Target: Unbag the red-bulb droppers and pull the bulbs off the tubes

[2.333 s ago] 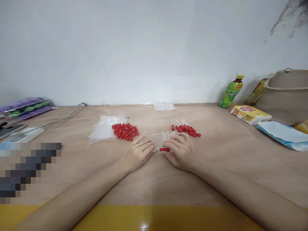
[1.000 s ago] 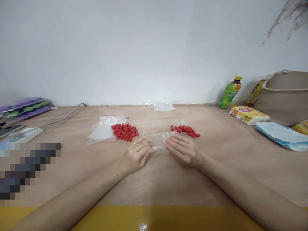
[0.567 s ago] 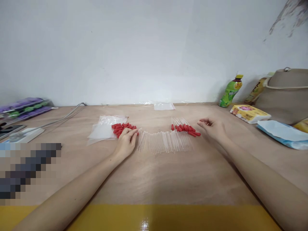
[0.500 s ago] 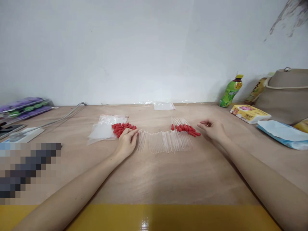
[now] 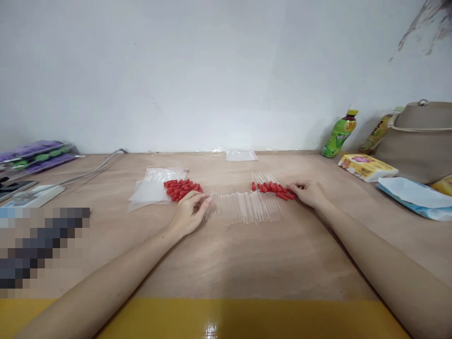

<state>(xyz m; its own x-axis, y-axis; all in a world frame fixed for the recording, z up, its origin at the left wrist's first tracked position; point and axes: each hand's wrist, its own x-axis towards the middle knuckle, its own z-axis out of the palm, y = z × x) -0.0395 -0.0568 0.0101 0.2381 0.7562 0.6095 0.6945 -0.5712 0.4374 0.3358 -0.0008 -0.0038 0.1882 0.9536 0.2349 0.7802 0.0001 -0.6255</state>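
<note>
Thin clear sticks [image 5: 247,208] lie side by side in a row across the middle of the table. My left hand [image 5: 192,212] is at the row's left end, thumb and fingers drawn together; whatever lies between the fingertips is too small to make out. Just behind it is a pile of red pieces [image 5: 178,188], partly over clear plastic bags [image 5: 146,192]. Several more red pieces [image 5: 270,187] lie along the row's far right edge, with pale sticks [image 5: 263,177] behind them. My right hand [image 5: 305,192] touches the rightmost red pieces with closed fingers, their tips partly hidden.
At the right are a green bottle [image 5: 339,134], a yellow tissue pack [image 5: 367,167], a blue and white packet [image 5: 416,197] and a grey bag [image 5: 416,141]. A power strip [image 5: 42,195] with a cable and purple-green packs [image 5: 38,157] stand left. A small bag [image 5: 241,155] lies by the wall.
My left hand has shifted right, onto the left end of the stick row. My right hand has moved slightly left and reached the red pieces.
</note>
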